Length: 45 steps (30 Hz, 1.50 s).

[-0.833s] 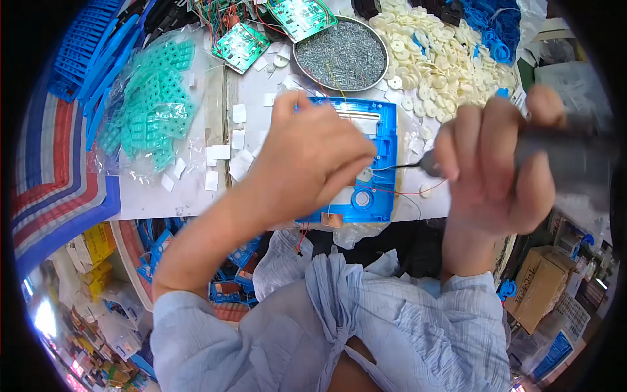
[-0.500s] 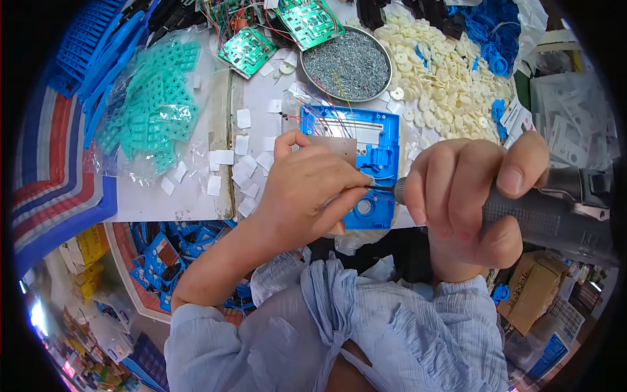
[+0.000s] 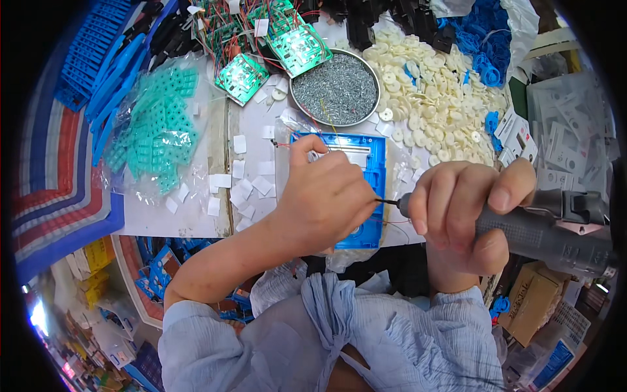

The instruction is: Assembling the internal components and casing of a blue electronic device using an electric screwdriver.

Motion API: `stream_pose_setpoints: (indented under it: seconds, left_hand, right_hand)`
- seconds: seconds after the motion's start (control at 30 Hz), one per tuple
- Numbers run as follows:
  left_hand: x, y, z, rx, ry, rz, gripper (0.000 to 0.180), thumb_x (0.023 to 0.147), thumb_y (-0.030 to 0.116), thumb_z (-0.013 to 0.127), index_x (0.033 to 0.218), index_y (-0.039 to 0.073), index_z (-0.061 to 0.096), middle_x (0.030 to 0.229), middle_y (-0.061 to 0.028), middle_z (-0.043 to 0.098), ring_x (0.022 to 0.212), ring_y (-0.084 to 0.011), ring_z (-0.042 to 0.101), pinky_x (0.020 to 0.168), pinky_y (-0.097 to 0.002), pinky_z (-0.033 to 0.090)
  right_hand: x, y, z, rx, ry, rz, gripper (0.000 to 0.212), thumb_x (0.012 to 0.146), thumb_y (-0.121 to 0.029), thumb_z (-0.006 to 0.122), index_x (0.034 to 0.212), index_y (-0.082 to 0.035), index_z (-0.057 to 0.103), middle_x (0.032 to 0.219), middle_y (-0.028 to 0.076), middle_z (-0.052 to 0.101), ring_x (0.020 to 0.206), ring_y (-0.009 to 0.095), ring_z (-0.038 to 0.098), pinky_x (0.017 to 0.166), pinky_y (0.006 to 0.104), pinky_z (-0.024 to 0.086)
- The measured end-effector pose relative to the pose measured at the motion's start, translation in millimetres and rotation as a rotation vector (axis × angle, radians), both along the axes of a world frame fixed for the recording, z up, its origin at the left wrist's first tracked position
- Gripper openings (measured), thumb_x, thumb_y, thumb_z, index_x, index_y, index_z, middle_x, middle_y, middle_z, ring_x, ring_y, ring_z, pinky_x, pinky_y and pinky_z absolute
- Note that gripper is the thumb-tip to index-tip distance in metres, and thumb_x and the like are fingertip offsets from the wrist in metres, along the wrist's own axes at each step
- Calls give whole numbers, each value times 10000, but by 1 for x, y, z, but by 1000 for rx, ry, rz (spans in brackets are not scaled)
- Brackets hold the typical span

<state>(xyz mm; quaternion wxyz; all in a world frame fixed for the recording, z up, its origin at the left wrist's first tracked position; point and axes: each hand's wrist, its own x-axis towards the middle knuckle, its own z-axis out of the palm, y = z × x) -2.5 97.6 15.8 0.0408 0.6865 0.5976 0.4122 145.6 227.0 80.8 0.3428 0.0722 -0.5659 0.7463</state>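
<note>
A grey electric screwdriver lies sideways in my right hand, with its thin dark bit pointing left. My left hand is bent over a blue plastic housing, its thumb and fingertips closed together at the bit's tip. Whatever those fingertips hold is hidden. Under my left hand the housing lies open side up, with a pale strip near its far end, and thin coloured wires run from it. Most of its inside is covered by my hand.
Beyond the housing stands a round metal bowl of small screws. Cream plastic discs are heaped right of it, green circuit boards left. Teal moulded parts fill a clear bag. White square pads are scattered beside my left hand.
My left hand has shifted right over the housing and covers the brown plate seen before. The screwdriver stays in my right hand. The bench sits a little lower in the view.
</note>
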Motion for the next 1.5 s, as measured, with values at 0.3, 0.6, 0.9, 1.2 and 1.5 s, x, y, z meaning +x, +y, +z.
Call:
stream_pose_setpoints:
  seconds: [0.3,0.6,0.9,1.2,1.5]
  left_hand:
    - [-93,118,-27,-440,557,101,102,848,215,738,819,120,713,871,-40,684,942,-258,656,903,-462,401]
    - [-98,130,-34,-157,585,206,204,913,266,625,822,129,746,855,-54,711,876,-257,686,851,-471,397]
    - [-95,80,1,-40,295,219,138,886,238,680,848,112,719,831,-74,701,818,-274,660,835,-446,408]
    - [-17,-58,-13,-246,-17,166,158,797,154,768,870,118,632,973,-7,677,961,-197,645,1008,-492,322]
    - [0,-62,-31,-177,-18,294,181,788,125,785,924,127,666,1014,31,682,1034,-140,648,1038,-506,284]
  right_hand:
    - [0,18,-7,10,10,-65,314,976,-211,651,1220,-103,483,641,-21,492,557,108,457,569,305,473]
    - [-12,-1,-18,-42,-69,-82,340,959,-206,674,1213,-103,473,628,-11,468,545,121,437,552,314,450]
    - [-38,-18,-45,-109,-48,-56,326,874,-27,710,1122,9,500,767,71,602,617,124,585,617,295,540]
    - [-47,-18,-61,198,-207,-106,279,931,-88,669,1063,-70,424,671,47,513,556,137,498,561,326,474]
    - [-48,-13,-61,534,-295,-100,295,952,-135,690,1017,-91,406,629,41,494,534,132,476,524,334,463]
